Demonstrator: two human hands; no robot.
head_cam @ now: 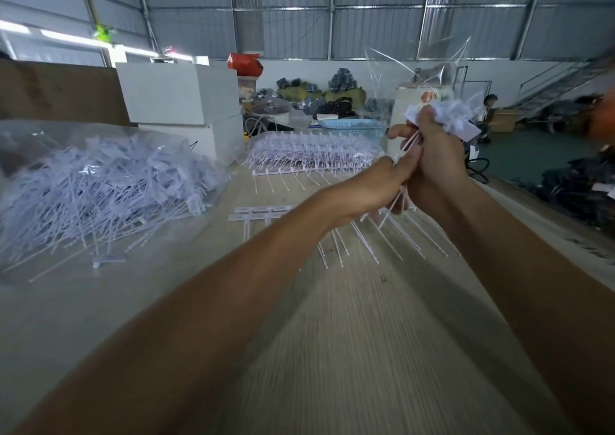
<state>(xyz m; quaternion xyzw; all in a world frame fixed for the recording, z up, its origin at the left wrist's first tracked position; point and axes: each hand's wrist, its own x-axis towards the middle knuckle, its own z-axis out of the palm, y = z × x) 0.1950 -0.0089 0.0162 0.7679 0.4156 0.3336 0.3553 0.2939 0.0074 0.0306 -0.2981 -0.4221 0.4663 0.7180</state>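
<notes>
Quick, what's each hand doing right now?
Left hand: closed, pinching stems of the bundle of white tag ties.
Right hand: closed, gripping the same bundle.

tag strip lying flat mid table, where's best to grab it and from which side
Probably pinch the tag strip by its row of joined flat heads, coming from above at its exposed left end. The thin stems point toward the person and would likely bend. Both the left hand and right hand hold the bundle of tags.

No legible text on anything visible.
</notes>
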